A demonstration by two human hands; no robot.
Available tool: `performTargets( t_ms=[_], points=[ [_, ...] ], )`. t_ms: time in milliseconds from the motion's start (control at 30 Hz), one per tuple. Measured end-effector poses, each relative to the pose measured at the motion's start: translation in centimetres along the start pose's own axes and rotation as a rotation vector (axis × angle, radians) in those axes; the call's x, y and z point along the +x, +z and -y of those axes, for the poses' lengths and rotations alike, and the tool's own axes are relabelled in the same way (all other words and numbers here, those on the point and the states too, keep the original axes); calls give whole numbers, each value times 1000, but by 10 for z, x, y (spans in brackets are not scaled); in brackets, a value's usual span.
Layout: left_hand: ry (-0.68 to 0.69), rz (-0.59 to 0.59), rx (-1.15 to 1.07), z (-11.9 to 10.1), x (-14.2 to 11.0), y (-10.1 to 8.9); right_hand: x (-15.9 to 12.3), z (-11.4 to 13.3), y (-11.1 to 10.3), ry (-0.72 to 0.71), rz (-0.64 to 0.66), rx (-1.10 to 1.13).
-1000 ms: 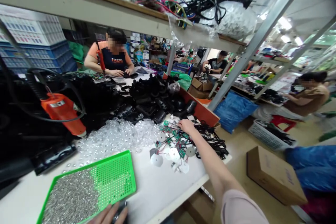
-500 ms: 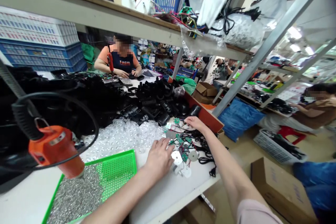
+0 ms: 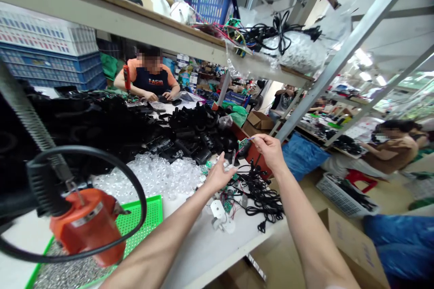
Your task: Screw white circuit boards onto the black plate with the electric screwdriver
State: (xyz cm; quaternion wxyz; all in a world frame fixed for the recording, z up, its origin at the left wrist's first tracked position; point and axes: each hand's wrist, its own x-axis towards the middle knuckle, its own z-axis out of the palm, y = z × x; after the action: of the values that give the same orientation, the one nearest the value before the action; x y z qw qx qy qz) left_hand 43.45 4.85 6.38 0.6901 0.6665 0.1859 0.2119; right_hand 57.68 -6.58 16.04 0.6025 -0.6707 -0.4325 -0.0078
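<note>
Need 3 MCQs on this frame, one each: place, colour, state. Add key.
1. Where is the green perforated tray?
A) On the white table
B) On the upper shelf
C) On the floor

2. What colour is the stool beside the white plastic crate?
A) Blue
B) Green
C) Red

3. What is the right hand doing?
A) Gripping the orange tool
B) Pinching a small green circuit board
C) Resting flat on the black cables

Key:
1. A: it lies on the tabletop, nearer the camera than the heap of clear plastic parts.
2. C: its seat and legs show red.
3. B: the fingertips close on the board, above the table.
</note>
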Motion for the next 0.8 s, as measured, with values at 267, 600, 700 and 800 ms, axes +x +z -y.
performTargets(
  t_ms=[267, 600, 700, 800],
  points=[
    [-160, 192, -491, -8, -16, 2, -25, -32, -13, 66, -28, 32],
    [-204, 162, -738, -62, -78, -43, -96, -61, -35, 187, 509, -425],
    [-154, 63, -611, -67, -97, -43, -103, -64, -20, 175, 567, -664],
    [-88, 17, -463, -71, -117, -39, -103, -66, 6, 203, 581, -919]
  ],
)
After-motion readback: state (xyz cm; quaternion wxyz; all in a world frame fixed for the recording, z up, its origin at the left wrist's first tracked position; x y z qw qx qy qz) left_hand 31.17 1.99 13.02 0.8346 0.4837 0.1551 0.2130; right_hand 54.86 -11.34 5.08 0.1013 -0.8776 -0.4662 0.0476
